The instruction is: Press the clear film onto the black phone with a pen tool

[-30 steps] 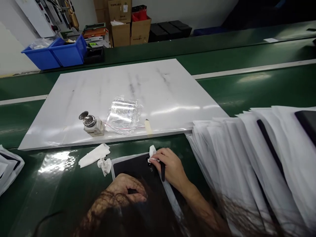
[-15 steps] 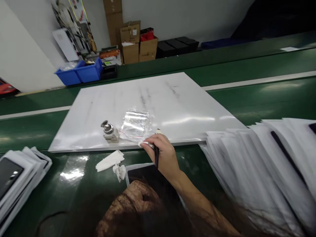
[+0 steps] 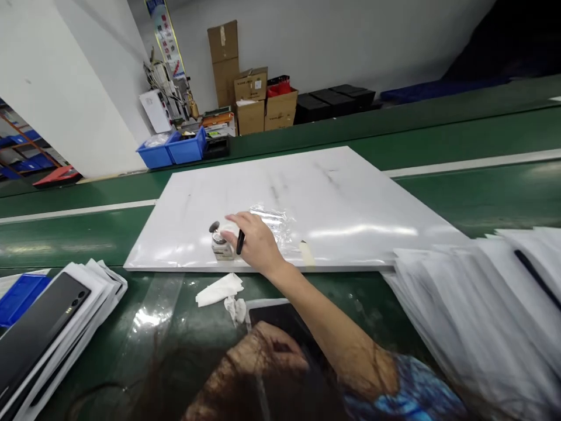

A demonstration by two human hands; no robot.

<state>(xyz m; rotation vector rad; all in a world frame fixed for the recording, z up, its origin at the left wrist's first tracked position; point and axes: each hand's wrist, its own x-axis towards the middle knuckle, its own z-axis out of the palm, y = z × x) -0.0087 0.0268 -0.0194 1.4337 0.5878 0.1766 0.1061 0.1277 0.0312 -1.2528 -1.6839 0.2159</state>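
Note:
My right hand (image 3: 256,242) reaches over a white board (image 3: 333,193) and holds a black pen (image 3: 240,241) with a bit of white tissue (image 3: 232,228). Its fingertips are at a small dispenser bottle with a metal pump top (image 3: 221,247), touching or just above it. Behind the hand lies a crumpled clear plastic bag (image 3: 274,223). My left hand (image 3: 269,354) rests on a black tablet in a white sleeve (image 3: 278,318), partly hidden by my hair.
Used white tissues (image 3: 220,290) lie on the green workbench (image 3: 74,240). A tall stack of white sleeves (image 3: 473,310) fills the right, and black tablets in sleeves (image 3: 44,333) lie at the left. Blue bins (image 3: 170,150) and cardboard boxes (image 3: 252,102) stand behind.
My right hand has moved from the black tablet, across the board's front edge, to the dispenser bottle. The view has swung up and left, showing more of the room.

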